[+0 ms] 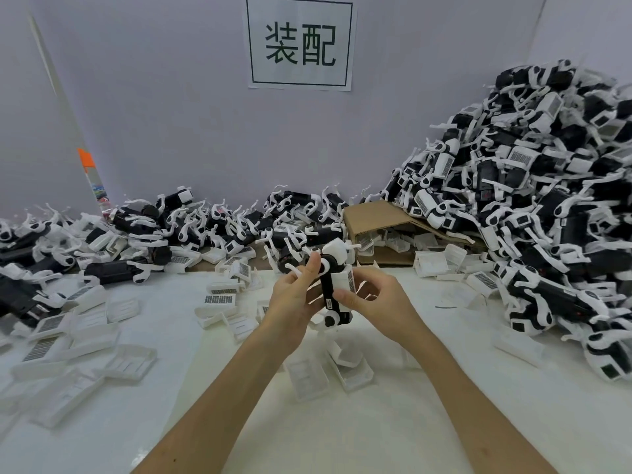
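Over the near white table (342, 432), at centre, the left hand (290, 302) and right hand (376, 302) both grasp a black-and-white unit (330, 290), apparently seating its white cover (343, 280). Next, I judge, it needs pressing home, then dropping on the heap (547, 200) at two o'clock.

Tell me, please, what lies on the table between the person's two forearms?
In the head view, a few white plastic trays lie there on the white table, below the black-and-white part that the left hand and right hand grip.
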A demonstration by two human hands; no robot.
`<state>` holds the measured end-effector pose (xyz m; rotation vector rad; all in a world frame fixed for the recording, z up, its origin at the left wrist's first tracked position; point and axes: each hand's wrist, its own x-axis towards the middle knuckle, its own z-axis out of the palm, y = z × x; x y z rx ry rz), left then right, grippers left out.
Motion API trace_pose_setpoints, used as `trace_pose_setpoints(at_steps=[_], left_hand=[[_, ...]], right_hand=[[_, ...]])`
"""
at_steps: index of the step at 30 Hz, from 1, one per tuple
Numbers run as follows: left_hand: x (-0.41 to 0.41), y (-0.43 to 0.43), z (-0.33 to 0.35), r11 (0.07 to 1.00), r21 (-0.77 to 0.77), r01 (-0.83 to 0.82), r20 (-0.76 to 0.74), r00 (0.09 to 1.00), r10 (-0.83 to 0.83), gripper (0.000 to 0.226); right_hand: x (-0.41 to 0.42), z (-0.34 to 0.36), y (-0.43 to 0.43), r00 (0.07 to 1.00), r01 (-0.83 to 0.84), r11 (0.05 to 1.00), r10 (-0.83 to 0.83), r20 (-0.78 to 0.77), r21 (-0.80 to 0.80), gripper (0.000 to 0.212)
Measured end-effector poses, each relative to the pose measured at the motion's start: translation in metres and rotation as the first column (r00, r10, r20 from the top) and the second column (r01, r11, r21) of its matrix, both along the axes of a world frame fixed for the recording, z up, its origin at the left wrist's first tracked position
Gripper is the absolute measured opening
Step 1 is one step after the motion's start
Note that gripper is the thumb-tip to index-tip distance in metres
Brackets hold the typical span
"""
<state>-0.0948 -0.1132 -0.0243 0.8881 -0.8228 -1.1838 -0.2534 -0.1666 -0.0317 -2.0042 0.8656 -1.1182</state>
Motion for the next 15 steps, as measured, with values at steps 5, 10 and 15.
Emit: trace_pose_setpoints(at_steps=[5,10,15], left_hand=[[-0.0020,0.0009,0.0012,0.999,0.029,-0.020,0.024,1.000,0.020,0.073],[-0.0001,0.0006,0.0000,0.998,0.054,-0.023,-0.022,0.999,0.024,0.072],[-0.0010,0.0026,0.0002,1.000,0.021,0.020,-0.053,0.998,-0.019,0.072]], right_hand=[[0.0013,-0.0005,0.0022,1.000,-0.014,0.999,0.013,-0.026,-0.034,0.034],[0.0001,-0.0021,0.0001,0.994,-0.103,0.991,0.105,-0.024,0.091,0.017],[0.0019,0.0003,0.0005,0.997,-0.056,0.994,0.061,-0.050,0.099,0.015]])
